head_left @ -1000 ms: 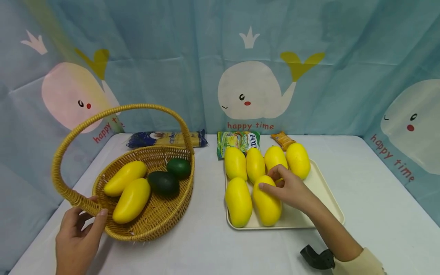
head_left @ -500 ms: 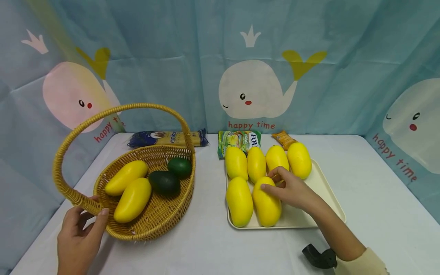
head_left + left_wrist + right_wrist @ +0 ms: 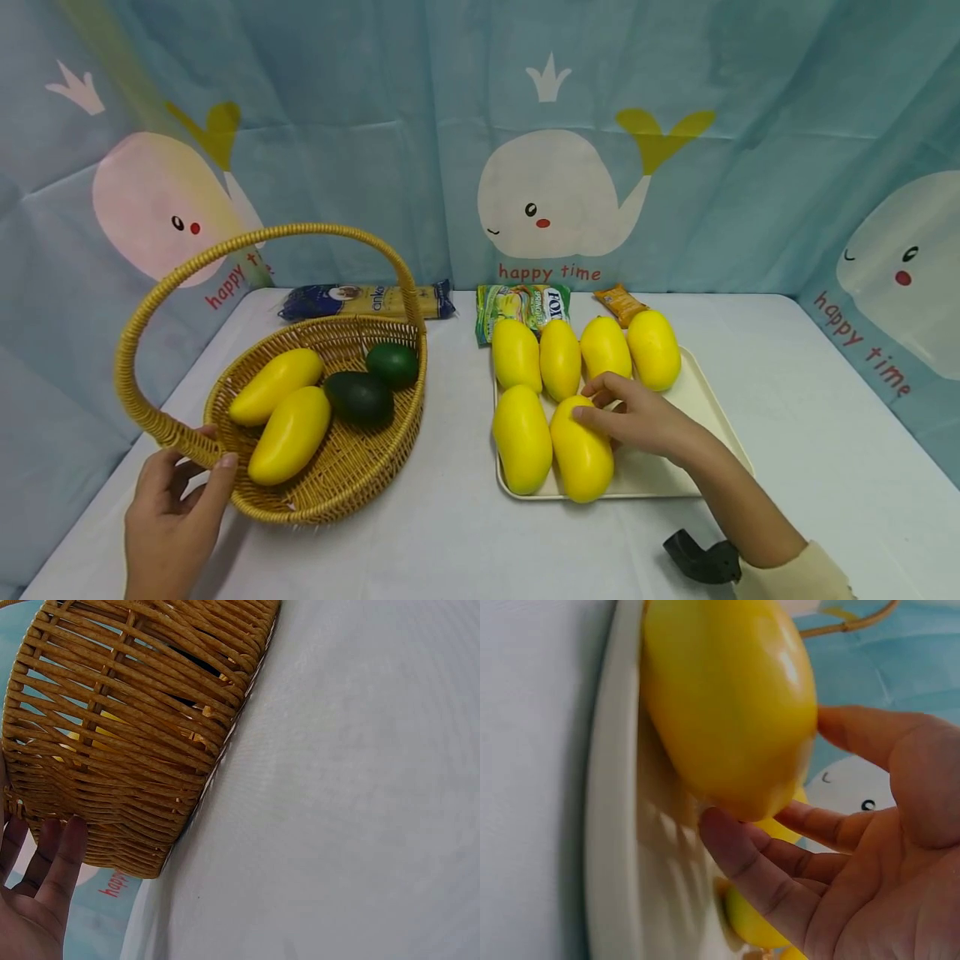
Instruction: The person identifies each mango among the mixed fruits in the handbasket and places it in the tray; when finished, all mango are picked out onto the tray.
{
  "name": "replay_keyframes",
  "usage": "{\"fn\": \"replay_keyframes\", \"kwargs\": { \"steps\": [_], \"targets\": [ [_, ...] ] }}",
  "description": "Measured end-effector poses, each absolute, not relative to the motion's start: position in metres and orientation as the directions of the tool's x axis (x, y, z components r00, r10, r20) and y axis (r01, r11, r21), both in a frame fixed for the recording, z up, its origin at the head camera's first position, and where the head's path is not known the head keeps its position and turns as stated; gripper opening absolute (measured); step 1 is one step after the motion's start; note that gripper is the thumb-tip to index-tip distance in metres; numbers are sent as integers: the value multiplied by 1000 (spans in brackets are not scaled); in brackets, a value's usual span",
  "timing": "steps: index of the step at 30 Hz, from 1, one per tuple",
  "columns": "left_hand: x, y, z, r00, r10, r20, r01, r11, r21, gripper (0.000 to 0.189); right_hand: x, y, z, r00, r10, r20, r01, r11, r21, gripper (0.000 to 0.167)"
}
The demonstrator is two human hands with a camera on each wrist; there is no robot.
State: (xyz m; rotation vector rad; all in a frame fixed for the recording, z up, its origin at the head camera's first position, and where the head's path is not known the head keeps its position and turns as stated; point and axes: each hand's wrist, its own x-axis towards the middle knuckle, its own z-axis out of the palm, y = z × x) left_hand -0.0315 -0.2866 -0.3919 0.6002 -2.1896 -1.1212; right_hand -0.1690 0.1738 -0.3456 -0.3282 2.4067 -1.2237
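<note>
At the near left of the wicker basket (image 3: 352, 500), my left hand (image 3: 171, 512) grips the rim by the foot of the handle, thumb on top. Its fingers (image 3: 66, 851) touch the weave from outside in the left wrist view. Two yellow mangoes (image 3: 288, 435) and two dark green avocados (image 3: 358, 400) lie inside the basket. My right hand (image 3: 637, 417) holds another mango (image 3: 581, 458) at the front of the cream tray (image 3: 712, 417), its thumb on top. From the right wrist view, thumb and fingers bracket one end of this mango (image 3: 731, 697).
Several more mangoes (image 3: 521, 437) fill the tray's left and back. Behind stand a blue and yellow pasta packet (image 3: 367, 302), a green packet (image 3: 517, 304) and a small orange packet (image 3: 618, 304). A black curved piece (image 3: 703, 558) sits at my right wrist.
The mango in my right hand has shifted slightly toward me, its near end now overlapping the tray's front rim. My left hand and the basket stay put.
</note>
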Motion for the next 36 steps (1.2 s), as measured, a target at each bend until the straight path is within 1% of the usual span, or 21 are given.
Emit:
{"fn": "replay_keyframes", "kwargs": {
  "steps": [6,10,18,30,33,36],
  "targets": [
    [-31,-287,-392,-717,-628,304,-116,537,835,43,-169,179,-342,-848,-441,-294,-20,582,-813,55],
    [-31,-287,-392,-715,-626,310,-105,535,838,43,-169,180,-342,-843,-449,-296,-25,582,-813,56],
    [-31,-287,-392,-716,-622,318,-100,541,835,43,-170,179,-343,-855,-422,-301,4,576,-818,59],
    [-32,-287,-392,-720,-618,315,-102,544,833,43,-169,181,-340,-862,-405,-304,12,584,-812,61],
    [-32,-287,-392,-720,-618,315,-102,543,833,43,-170,181,-339,-869,-402,-287,-9,594,-805,60],
    [-31,-287,-392,-719,-621,313,-103,540,836,43,-170,182,-337,-887,-394,-241,-67,625,-777,58]
  ]
}}
